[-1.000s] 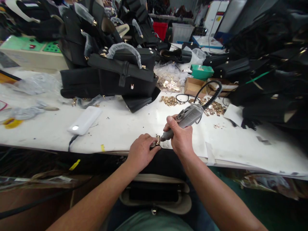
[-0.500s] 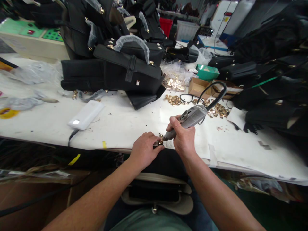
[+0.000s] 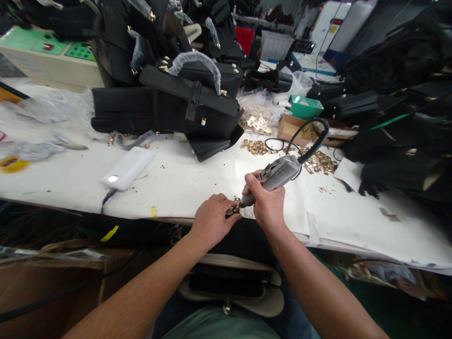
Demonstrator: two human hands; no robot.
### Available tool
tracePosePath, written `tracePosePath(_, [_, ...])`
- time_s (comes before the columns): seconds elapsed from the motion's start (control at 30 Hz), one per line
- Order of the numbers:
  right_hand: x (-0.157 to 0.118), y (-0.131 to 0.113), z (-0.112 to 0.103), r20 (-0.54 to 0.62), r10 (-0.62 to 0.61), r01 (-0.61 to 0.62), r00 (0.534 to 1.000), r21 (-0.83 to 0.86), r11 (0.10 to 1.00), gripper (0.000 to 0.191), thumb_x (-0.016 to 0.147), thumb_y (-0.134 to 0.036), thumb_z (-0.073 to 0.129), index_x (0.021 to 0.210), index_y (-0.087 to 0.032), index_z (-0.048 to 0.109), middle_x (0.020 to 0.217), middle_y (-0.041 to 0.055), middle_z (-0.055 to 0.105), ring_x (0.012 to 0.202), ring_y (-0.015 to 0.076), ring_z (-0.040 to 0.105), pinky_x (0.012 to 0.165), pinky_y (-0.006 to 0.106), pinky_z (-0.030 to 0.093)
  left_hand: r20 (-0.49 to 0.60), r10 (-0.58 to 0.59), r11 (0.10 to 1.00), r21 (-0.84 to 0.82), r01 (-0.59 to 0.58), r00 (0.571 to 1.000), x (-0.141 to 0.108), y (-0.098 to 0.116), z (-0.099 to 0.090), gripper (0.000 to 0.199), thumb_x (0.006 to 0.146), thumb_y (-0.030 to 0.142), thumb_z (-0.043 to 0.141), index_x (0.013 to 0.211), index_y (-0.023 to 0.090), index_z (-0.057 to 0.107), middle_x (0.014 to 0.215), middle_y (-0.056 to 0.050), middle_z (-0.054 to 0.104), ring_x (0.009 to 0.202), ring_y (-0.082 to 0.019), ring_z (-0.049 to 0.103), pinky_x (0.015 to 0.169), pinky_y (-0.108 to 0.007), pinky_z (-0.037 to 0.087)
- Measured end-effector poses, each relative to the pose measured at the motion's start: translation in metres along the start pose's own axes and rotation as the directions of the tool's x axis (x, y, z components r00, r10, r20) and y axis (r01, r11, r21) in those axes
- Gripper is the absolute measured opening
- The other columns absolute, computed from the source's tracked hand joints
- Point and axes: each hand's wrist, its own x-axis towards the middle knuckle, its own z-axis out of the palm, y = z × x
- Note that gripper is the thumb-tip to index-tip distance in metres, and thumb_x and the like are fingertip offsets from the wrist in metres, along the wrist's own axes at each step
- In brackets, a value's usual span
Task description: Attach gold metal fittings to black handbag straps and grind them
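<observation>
My right hand (image 3: 266,200) is wrapped round a grey electric screwdriver (image 3: 280,173), its cable curving up from the rear end. The tool's tip meets a small gold metal fitting (image 3: 237,202) at the table's front edge. Thumb and fingers of my left hand (image 3: 215,219) pinch that fitting and the bag edge under it; the fingers partly cover both. A black handbag (image 3: 243,242) hangs from there into my lap, its pale-lined opening (image 3: 233,261) towards me.
Finished-looking black handbags (image 3: 197,103) are heaped at the back. Loose gold fittings (image 3: 319,162) lie near cardboard boxes (image 3: 291,129) and a green box (image 3: 305,107). A white power bank (image 3: 127,168) with a cable rests left on the white table (image 3: 183,188). More black bags (image 3: 399,155) crowd the right.
The screwdriver and my right hand have shifted very slightly left. My left hand keeps its pinch on the fitting.
</observation>
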Motion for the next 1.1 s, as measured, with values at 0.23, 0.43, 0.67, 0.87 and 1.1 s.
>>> tracePosePath(0.23, [-0.005,-0.006,0.003,0.097,-0.036,0.048,0.995,-0.122,0.991,0.019,0.079,-0.031,0.073,0.069,-0.019,0.061,0.054,-0.0029,0.059,0.048,0.0133,0.053,0.049,0.026,0.047,-0.004,0.007,0.999,0.032,-0.006,1.000,0.001,-0.001,0.002,0.024,0.089,0.045,0.069,0.103,0.026,0.073,0.096,-0.005,0.066,0.097,-0.024,0.061,0.082,-0.035,0.048])
tracePosePath(0.43, [-0.004,0.000,0.005,0.207,-0.054,0.090,0.977,-0.170,0.981,0.017,0.077,-0.028,0.071,0.067,-0.020,0.060,0.058,-0.0024,0.059,0.051,0.0142,0.055,0.051,0.026,0.048,0.008,0.002,0.998,0.066,-0.002,1.000,0.001,-0.003,0.004,0.027,0.089,0.046,0.067,0.104,0.025,0.071,0.100,-0.006,0.067,0.098,-0.026,0.061,0.083,-0.037,0.048])
tracePosePath(0.67, [-0.004,0.001,0.014,0.206,-0.060,0.114,0.977,-0.265,0.957,0.027,0.075,-0.037,0.074,0.061,-0.020,0.058,0.056,-0.0025,0.057,0.051,0.0132,0.052,0.050,0.025,0.046,-0.044,0.006,1.000,0.007,-0.005,0.999,0.001,-0.005,0.009,0.025,0.091,0.040,0.065,0.109,0.023,0.068,0.106,-0.007,0.068,0.107,-0.026,0.061,0.092,-0.035,0.046])
tracePosePath(0.87, [-0.001,-0.003,0.016,0.157,0.025,0.004,0.987,-0.178,0.984,0.031,0.077,-0.043,0.074,0.065,-0.018,0.060,0.051,-0.0026,0.057,0.045,0.0120,0.052,0.046,0.023,0.044,-0.092,-0.003,1.000,-0.019,0.001,0.996,-0.003,-0.003,0.007,0.024,0.088,0.039,0.069,0.104,0.022,0.068,0.097,-0.005,0.067,0.096,-0.024,0.061,0.083,-0.034,0.045])
tracePosePath(1.1, [0.016,-0.039,0.007,0.004,-0.102,0.102,0.995,-0.008,0.995,0.045,0.080,-0.060,0.070,0.070,-0.017,0.062,0.053,0.0006,0.059,0.047,0.0132,0.053,0.049,0.025,0.044,-0.136,0.028,0.999,-0.033,-0.033,0.990,-0.005,-0.006,0.009,0.023,0.088,0.038,0.069,0.102,0.020,0.070,0.099,-0.007,0.066,0.097,-0.024,0.059,0.088,-0.036,0.046])
